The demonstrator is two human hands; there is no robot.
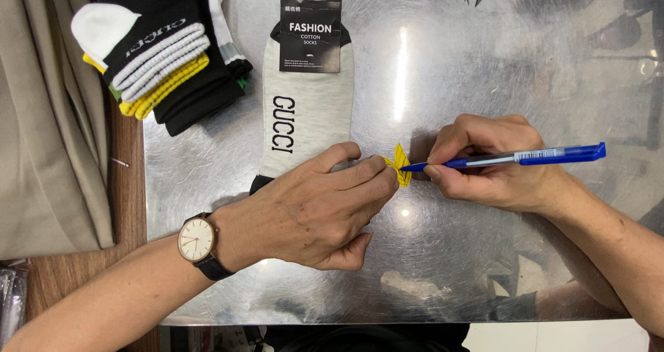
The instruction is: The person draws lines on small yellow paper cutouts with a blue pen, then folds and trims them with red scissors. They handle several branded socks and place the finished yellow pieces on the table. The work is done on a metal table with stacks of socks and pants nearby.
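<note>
While your left hand [315,210] is pinching a yellow tag [401,165], you are writing.
Your right hand [487,162] is gripping a blue pen [512,158], tip touching the tag, right of the grey sock [308,113].

Black rectangular card label [310,35] tops the grey sock [308,110]; small yellow tag [401,165] beside it

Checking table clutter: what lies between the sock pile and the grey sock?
Head view: only bare metal table lies between the sock pile and the grey sock.
</note>
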